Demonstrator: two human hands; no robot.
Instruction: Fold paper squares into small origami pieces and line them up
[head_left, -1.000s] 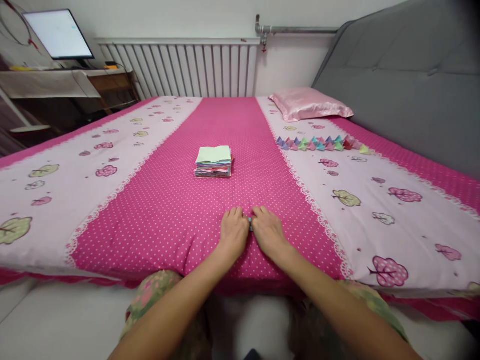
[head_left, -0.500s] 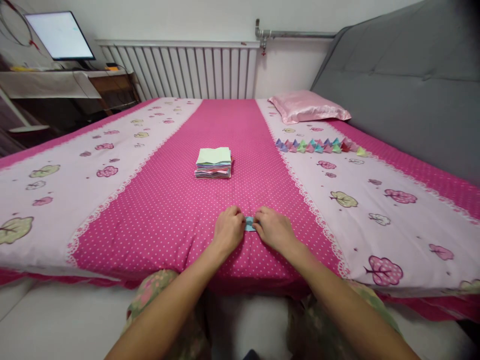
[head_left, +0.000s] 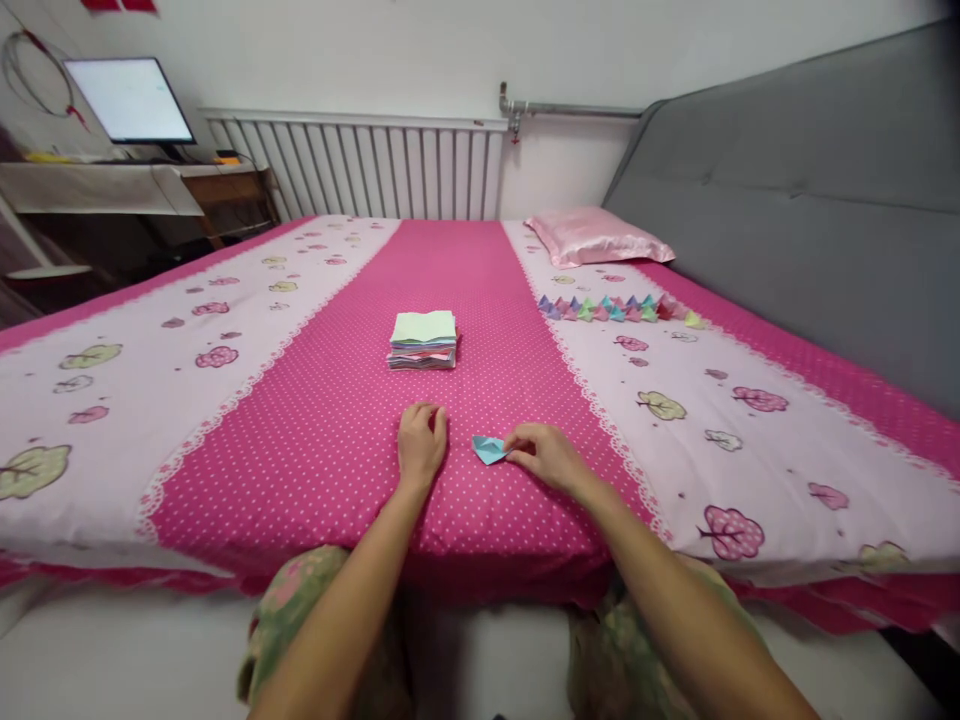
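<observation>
A small light-blue folded paper boat (head_left: 489, 450) is on the pink dotted bedspread near the bed's front edge. The thumb and fingers of my right hand (head_left: 546, 457) pinch its right end. To the left of the boat, and apart from it, my left hand (head_left: 422, 440) rests on the bedspread, holding nothing; its fingers are loosely curled and the thumb stands off from them. Beyond my hands lies a stack of coloured paper sheets (head_left: 424, 340), pale green on top. Farther right is a row of small folded paper pieces (head_left: 619, 309) in several colours.
The bed's pink and white bedspread (head_left: 330, 470) spreads out before me. A pink satin pillow (head_left: 600, 237) lies at the far right by the grey headboard (head_left: 787, 190). Behind are a radiator (head_left: 360, 170) and, on a desk at left, a monitor (head_left: 131, 100).
My left hand has let go of the blue paper and moved left. My right hand keeps its right end, and the pointed boat shape now shows. The view has tilted up slightly.
</observation>
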